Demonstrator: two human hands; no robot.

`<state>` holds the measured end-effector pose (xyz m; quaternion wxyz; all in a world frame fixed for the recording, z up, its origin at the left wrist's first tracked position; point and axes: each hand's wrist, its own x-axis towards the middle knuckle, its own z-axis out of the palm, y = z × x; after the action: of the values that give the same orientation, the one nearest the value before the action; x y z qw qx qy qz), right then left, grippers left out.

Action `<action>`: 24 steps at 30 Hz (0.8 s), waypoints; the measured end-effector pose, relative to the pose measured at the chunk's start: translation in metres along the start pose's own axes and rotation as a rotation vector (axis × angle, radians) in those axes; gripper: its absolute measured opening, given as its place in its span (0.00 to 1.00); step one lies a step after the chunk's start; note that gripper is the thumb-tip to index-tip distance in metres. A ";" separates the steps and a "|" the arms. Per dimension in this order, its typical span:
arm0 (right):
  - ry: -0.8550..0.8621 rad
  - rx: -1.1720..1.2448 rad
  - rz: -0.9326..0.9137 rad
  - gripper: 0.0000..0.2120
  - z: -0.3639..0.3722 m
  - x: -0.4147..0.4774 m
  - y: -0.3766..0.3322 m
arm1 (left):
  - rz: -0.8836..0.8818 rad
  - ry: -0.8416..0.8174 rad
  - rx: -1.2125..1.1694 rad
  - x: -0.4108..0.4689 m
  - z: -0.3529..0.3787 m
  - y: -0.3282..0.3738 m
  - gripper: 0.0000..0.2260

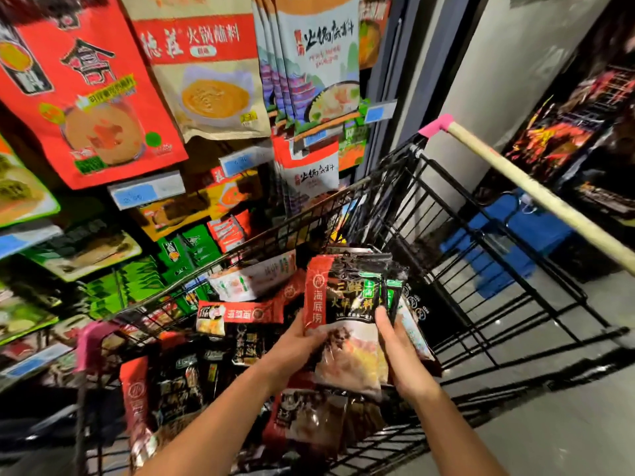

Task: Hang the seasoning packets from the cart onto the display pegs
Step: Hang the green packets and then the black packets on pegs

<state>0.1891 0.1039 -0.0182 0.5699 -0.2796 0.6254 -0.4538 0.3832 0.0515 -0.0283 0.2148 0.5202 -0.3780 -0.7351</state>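
Observation:
Both my hands hold up a small stack of black-and-red seasoning packets (pixel 350 304) above the black wire cart (pixel 429 207). My left hand (pixel 295 348) grips the stack's left edge from below. My right hand (pixel 402 355) grips its right edge, thumb on the front packet. More packets of the same black-and-red kind (pixel 240 324) lie heaped in the cart's basket beneath. The display of hanging seasoning packets (pixel 206 70) fills the upper left, with red, beige and white bags on pegs; the pegs themselves are hidden behind the bags.
Blue price tags (pixel 147 192) line the display rows. Green packets (pixel 192 249) hang lower left beyond the cart's rim. The cart's pale handle bar (pixel 536 190) with pink ends crosses the right side. A blue crate (pixel 498 242) stands on the floor behind the cart.

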 end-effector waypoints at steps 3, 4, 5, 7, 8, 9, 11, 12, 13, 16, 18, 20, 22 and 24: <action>-0.048 -0.021 -0.054 0.26 0.001 -0.002 0.001 | 0.051 0.069 0.117 0.004 0.015 0.000 0.27; -0.025 -0.022 -0.046 0.26 -0.001 0.000 0.004 | 0.077 0.075 0.156 0.002 0.019 0.001 0.26; 0.003 -0.014 -0.023 0.27 -0.004 0.003 0.006 | 0.083 0.058 0.178 0.001 0.021 0.000 0.25; 0.018 0.066 0.028 0.28 -0.013 0.007 0.011 | 0.102 -0.008 0.163 -0.006 0.019 0.003 0.21; 0.028 0.110 0.063 0.28 -0.017 0.008 0.012 | 0.091 -0.024 0.112 -0.010 0.014 0.004 0.18; 0.041 0.149 0.089 0.26 -0.023 0.008 0.013 | 0.067 -0.007 0.075 -0.012 0.005 0.000 0.18; 0.078 0.196 0.112 0.24 -0.033 0.006 0.012 | 0.041 0.164 0.125 -0.008 -0.021 -0.016 0.20; 0.091 0.208 0.108 0.24 -0.036 0.005 0.012 | 0.007 0.281 0.254 -0.005 -0.035 -0.028 0.18; 0.100 0.207 0.104 0.25 -0.040 0.004 0.013 | -0.066 0.343 0.384 -0.002 -0.048 -0.044 0.17; 0.112 0.193 0.102 0.25 -0.043 -0.001 0.014 | -0.261 0.215 0.489 -0.001 -0.057 -0.086 0.18; 0.128 0.142 0.106 0.25 -0.042 -0.006 0.014 | -0.267 0.161 0.461 0.000 -0.048 -0.100 0.16; 0.111 0.103 0.098 0.26 -0.039 -0.012 0.013 | -0.235 0.198 0.420 0.004 -0.042 -0.108 0.14; 0.089 0.077 0.102 0.27 -0.037 -0.017 0.010 | -0.216 0.228 0.413 0.007 -0.040 -0.108 0.14; 0.059 0.066 0.093 0.30 -0.035 -0.022 0.005 | -0.152 0.256 0.408 0.010 -0.045 -0.101 0.12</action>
<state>0.1603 0.1340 -0.0144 0.5804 -0.2179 0.6391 -0.4552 0.4288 0.0922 -0.1204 0.0954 0.6684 -0.4484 -0.5857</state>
